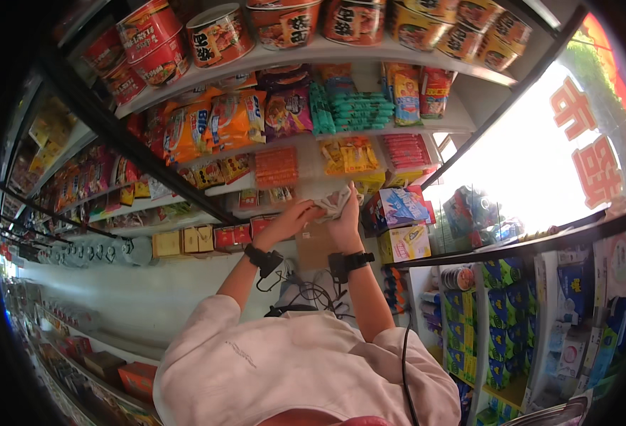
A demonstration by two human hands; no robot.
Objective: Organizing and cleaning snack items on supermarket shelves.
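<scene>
Small pale crinkled plastic snack packet [335,201], printed in grey and white, held upright in front of the lower white shelf edge [306,186], just below the yellow and orange packets; its lower part is hidden.

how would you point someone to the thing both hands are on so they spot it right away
Start at the white shelf unit stacked with snack packs, and drop to its lower shelf. There the left hand and right hand meet on a small pale crinkled packet. It is whitish grey, while the packs around it are bright orange, yellow and red.
</scene>
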